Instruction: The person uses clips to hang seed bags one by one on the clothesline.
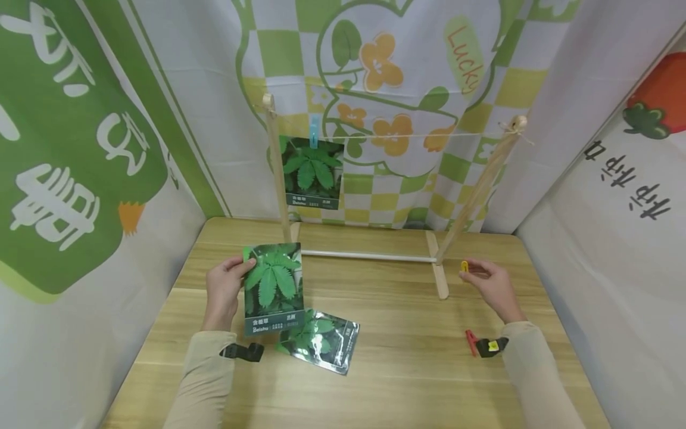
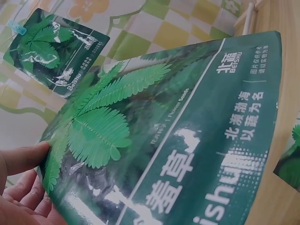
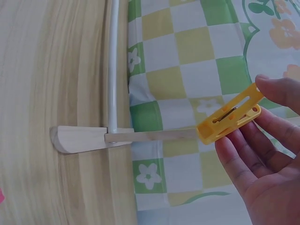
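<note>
My left hand (image 1: 224, 290) pinches a green seed packet (image 1: 273, 292) by its upper left edge, thumb on the printed front. In the left wrist view the packet (image 2: 154, 126) fills much of the picture. My right hand (image 1: 490, 286) holds a yellow clothespin (image 1: 464, 267) between thumb and fingers; the right wrist view shows the clothespin (image 3: 229, 117) with its tip facing left. Under the held packet's lower corner, another shiny seed packet (image 1: 327, 342) lies on the table. A third packet (image 1: 313, 173) hangs from a string (image 1: 396, 136) by a blue clothespin (image 1: 314, 132).
A wooden frame (image 1: 471, 196) with two posts carries the string, and a white rod (image 1: 370, 256) joins its feet. On the table (image 1: 396, 369) a red clothespin (image 1: 471, 342) lies near my right wrist. A patterned curtain (image 1: 418, 59) hangs behind the frame.
</note>
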A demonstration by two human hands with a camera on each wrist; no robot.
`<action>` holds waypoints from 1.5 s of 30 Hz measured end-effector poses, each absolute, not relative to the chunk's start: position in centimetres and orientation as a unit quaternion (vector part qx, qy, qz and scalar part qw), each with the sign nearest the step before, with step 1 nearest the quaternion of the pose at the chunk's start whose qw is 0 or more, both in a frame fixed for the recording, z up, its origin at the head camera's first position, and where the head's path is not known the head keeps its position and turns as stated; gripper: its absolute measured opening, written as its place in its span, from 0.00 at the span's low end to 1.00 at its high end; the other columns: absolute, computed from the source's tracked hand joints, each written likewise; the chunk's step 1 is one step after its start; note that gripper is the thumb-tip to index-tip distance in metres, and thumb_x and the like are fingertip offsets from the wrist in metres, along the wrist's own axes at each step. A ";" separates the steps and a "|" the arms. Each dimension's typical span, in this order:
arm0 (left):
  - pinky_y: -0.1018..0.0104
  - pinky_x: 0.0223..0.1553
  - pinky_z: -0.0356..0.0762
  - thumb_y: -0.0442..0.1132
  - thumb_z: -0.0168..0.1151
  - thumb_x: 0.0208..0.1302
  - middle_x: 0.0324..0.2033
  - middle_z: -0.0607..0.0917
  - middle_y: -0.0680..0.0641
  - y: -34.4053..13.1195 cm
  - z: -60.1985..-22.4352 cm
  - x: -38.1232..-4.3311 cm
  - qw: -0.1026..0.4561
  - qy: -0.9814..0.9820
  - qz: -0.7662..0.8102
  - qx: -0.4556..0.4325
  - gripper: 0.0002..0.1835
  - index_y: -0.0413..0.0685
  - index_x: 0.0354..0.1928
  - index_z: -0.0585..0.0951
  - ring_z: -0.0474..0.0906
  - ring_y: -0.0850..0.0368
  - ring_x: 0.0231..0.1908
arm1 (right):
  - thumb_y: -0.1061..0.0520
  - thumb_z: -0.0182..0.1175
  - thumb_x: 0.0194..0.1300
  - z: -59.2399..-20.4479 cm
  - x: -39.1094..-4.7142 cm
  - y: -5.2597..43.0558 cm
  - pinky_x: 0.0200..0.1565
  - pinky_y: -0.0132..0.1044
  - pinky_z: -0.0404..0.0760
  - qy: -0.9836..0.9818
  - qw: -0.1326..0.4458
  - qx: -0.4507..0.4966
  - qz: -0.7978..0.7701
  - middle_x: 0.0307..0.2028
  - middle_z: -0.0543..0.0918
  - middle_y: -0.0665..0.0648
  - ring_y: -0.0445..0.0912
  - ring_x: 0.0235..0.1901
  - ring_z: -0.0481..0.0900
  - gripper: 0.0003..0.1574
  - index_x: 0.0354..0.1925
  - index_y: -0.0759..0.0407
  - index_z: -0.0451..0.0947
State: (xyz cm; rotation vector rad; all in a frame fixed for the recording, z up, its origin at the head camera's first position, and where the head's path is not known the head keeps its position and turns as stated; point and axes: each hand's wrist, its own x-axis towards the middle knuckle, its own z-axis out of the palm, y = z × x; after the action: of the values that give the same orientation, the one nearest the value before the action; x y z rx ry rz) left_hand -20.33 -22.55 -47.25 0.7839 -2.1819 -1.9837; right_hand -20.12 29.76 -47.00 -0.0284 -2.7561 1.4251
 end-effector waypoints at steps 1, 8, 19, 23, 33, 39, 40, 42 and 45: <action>0.78 0.38 0.80 0.43 0.66 0.63 0.45 0.80 0.52 -22.5 -47.2 -20.4 0.045 -0.714 -0.650 0.256 0.22 0.38 0.56 0.78 0.78 0.71 0.35 | 0.54 0.65 0.65 -46.9 -20.1 29.7 0.39 0.18 0.77 -0.887 0.021 -0.010 0.462 0.52 0.79 0.72 0.20 0.35 0.73 0.30 0.60 0.70 0.73; 0.78 0.38 0.80 0.43 0.66 0.64 0.42 0.80 0.55 -22.4 -46.9 -20.5 0.047 -0.712 -0.652 0.256 0.21 0.39 0.55 0.79 0.79 0.70 0.35 | 0.53 0.64 0.65 -46.5 -20.1 29.5 0.41 0.16 0.76 -0.882 0.033 -0.003 0.471 0.53 0.80 0.70 0.20 0.38 0.73 0.30 0.60 0.68 0.73; 0.79 0.39 0.79 0.43 0.66 0.64 0.47 0.79 0.51 -22.1 -46.3 -20.8 0.044 -0.712 -0.653 0.255 0.23 0.38 0.58 0.77 0.78 0.70 0.36 | 0.54 0.64 0.65 -46.0 -20.4 29.2 0.42 0.16 0.77 -0.870 0.055 0.023 0.489 0.51 0.79 0.69 0.22 0.39 0.74 0.29 0.58 0.71 0.74; 0.79 0.39 0.80 0.42 0.66 0.64 0.48 0.79 0.49 -22.0 -46.0 -21.1 0.048 -0.711 -0.655 0.253 0.23 0.37 0.58 0.77 0.78 0.69 0.36 | 0.56 0.65 0.65 -45.8 -20.4 29.1 0.42 0.16 0.78 -0.869 0.065 0.024 0.490 0.50 0.79 0.68 0.22 0.39 0.75 0.28 0.57 0.71 0.75; 0.79 0.40 0.80 0.41 0.66 0.64 0.51 0.78 0.46 -21.4 -45.1 -21.5 0.050 -0.705 -0.665 0.243 0.24 0.37 0.59 0.76 0.78 0.68 0.37 | 0.54 0.65 0.65 -44.6 -20.5 28.4 0.42 0.17 0.79 -0.859 0.072 0.024 0.506 0.52 0.79 0.70 0.22 0.39 0.76 0.29 0.59 0.69 0.74; 0.79 0.39 0.80 0.40 0.66 0.64 0.44 0.80 0.52 -21.0 -44.6 -21.7 0.054 -0.696 -0.675 0.237 0.23 0.36 0.58 0.77 0.79 0.68 0.36 | 0.56 0.65 0.64 -44.2 -20.8 28.0 0.42 0.18 0.79 -0.852 0.086 0.024 0.515 0.44 0.81 0.52 0.23 0.39 0.78 0.28 0.57 0.70 0.75; 0.79 0.39 0.80 0.40 0.66 0.64 0.42 0.80 0.53 -20.9 -44.5 -21.8 0.056 -0.694 -0.678 0.236 0.23 0.36 0.57 0.77 0.79 0.69 0.35 | 0.56 0.65 0.64 -44.1 -20.8 27.9 0.42 0.18 0.79 -0.853 0.086 0.024 0.515 0.44 0.80 0.49 0.23 0.39 0.78 0.28 0.57 0.70 0.75; 0.79 0.38 0.80 0.39 0.66 0.63 0.38 0.81 0.56 -20.8 -44.4 -21.8 0.061 -0.689 -0.683 0.235 0.22 0.36 0.56 0.78 0.79 0.69 0.34 | 0.55 0.66 0.64 -44.0 -20.9 27.7 0.42 0.18 0.79 -0.851 0.086 0.024 0.518 0.44 0.80 0.48 0.23 0.39 0.78 0.28 0.58 0.69 0.75; 0.78 0.37 0.80 0.38 0.67 0.62 0.35 0.81 0.58 -20.6 -44.3 -21.9 0.064 -0.684 -0.689 0.231 0.22 0.35 0.55 0.78 0.79 0.69 0.32 | 0.55 0.66 0.64 -43.8 -21.2 27.4 0.42 0.18 0.79 -0.849 0.093 0.027 0.520 0.44 0.80 0.50 0.23 0.39 0.78 0.28 0.57 0.68 0.76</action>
State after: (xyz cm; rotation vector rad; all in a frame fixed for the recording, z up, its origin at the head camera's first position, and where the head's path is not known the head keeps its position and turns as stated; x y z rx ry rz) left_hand -21.92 -20.63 -44.28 0.6987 -2.0640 -2.0811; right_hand -21.15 27.43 -43.84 0.0810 -2.5197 1.5430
